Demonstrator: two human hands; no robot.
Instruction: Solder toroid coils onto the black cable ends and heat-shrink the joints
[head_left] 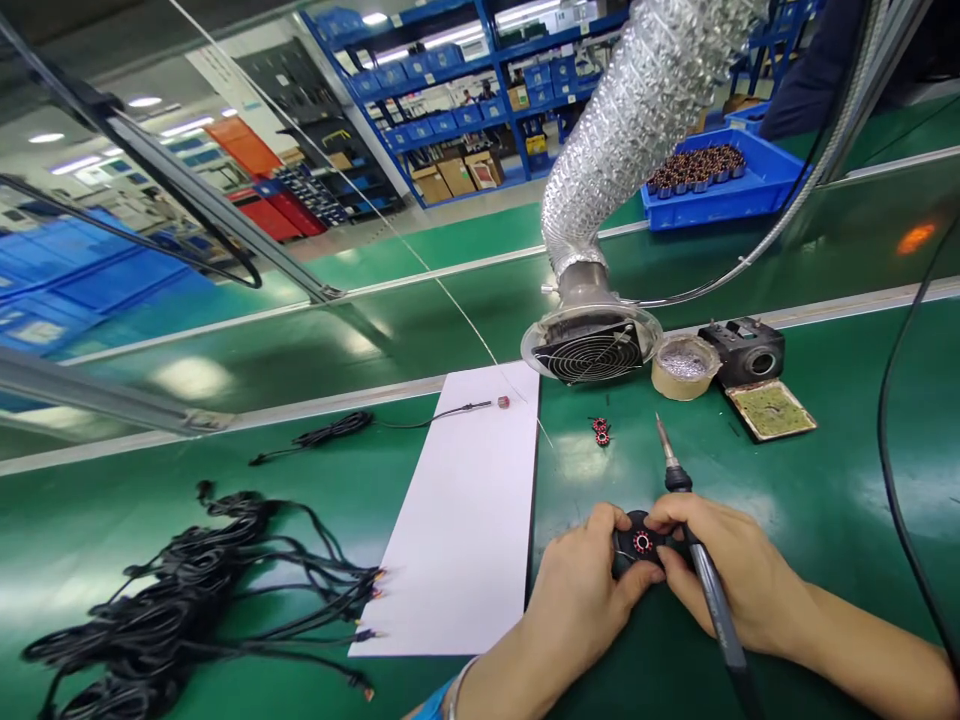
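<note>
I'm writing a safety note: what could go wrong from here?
If hot, the soldering iron in the right hand might burn the bare left hand nearby. The small ring between both hands could shift while the right hand also holds the iron. Two loose rings near the iron's tip may get knocked.

White ceiling lamps [142,101] show in the background, the top left corner falls dark, and pale glare washes patches of the glossy green counter [847,510]. The foil duct [622,130] glints, the white board [469,510] reads bright, and an orange glow [916,238] shows near the right edge. Wide-angle stretch slants the margins; the hands [581,570] look fairly clear, the distant shelves [442,125] soft.
</note>
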